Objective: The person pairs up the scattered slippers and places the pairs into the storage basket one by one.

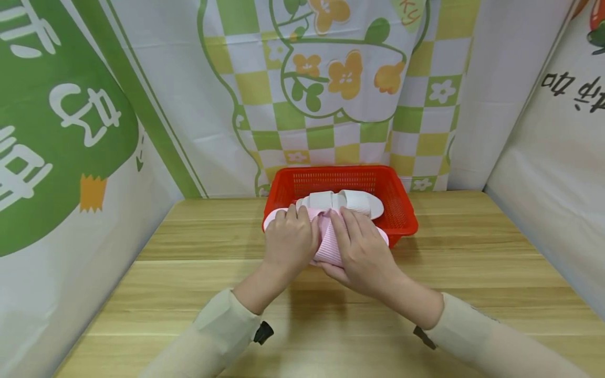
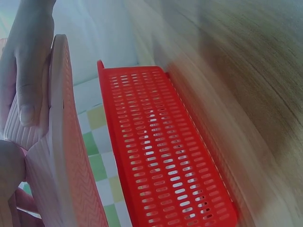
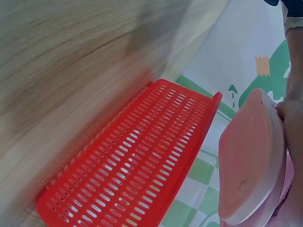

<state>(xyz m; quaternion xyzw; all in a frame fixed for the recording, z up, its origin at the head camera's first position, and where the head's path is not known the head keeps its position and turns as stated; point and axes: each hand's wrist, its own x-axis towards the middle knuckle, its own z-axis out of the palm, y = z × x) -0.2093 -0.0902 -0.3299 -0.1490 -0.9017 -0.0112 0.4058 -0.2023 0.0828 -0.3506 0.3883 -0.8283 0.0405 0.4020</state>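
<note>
Both hands hold a pink ribbed slipper (image 1: 327, 247) above the table, at the front rim of a red mesh basket (image 1: 403, 209). My left hand (image 1: 290, 239) grips its left part and my right hand (image 1: 364, 253) wraps its right part, thumb underneath. A white slipper (image 1: 341, 201) lies in the basket just behind. In the left wrist view, fingers (image 2: 24, 66) press on the pink slipper (image 2: 71, 156), with the basket (image 2: 161, 146) beside it. The right wrist view shows the slipper's sole (image 3: 251, 156) beside the basket wall (image 3: 142, 156).
A wooden table (image 1: 189, 294) spreads in front of the basket. Printed cloth panels (image 1: 71, 131) close off the left, back and right sides. The basket stands against the back panel.
</note>
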